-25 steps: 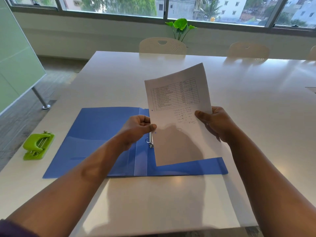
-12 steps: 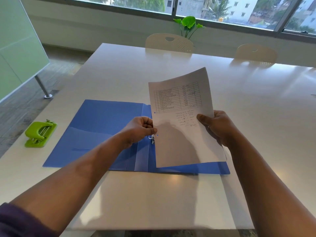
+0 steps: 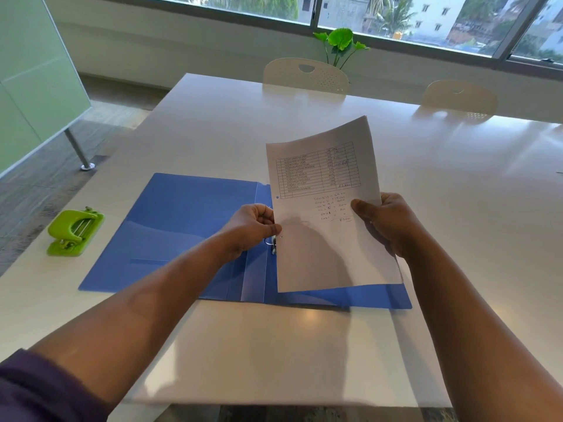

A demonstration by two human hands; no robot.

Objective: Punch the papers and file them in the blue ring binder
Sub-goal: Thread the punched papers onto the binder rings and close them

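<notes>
Evidently the punching is done (a hole shows near the left edge), since the papers (image 3: 329, 208), pinched by the left hand (image 3: 254, 223) and right hand (image 3: 385, 222), hover tilted over the open blue binder (image 3: 182, 226), not yet on its rings (image 3: 272, 242), the green punch (image 3: 74, 231) aside.

My paper (image 3: 329, 208) is white with a black printed grid; binder (image 3: 182, 226) blue; hole punch (image 3: 74, 231) lime green; table (image 3: 243, 345) white.
</notes>
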